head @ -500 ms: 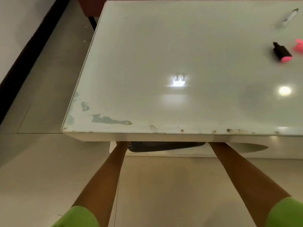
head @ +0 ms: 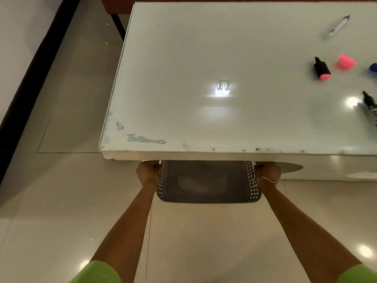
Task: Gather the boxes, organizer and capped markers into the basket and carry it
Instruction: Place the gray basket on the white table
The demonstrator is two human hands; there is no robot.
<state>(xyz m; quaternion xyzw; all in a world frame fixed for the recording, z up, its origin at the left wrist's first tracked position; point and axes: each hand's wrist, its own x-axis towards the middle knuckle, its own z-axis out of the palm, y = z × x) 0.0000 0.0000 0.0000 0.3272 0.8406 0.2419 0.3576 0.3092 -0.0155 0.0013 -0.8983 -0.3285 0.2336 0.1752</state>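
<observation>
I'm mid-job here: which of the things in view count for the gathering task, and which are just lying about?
For the job:
- basket, held at its two ends by the left hand and right hand
- black and pink marker, uncapped
- pink cap
- black marker at the right edge
- blue piece, partly cut off

Lying about:
- white pen
- table
</observation>
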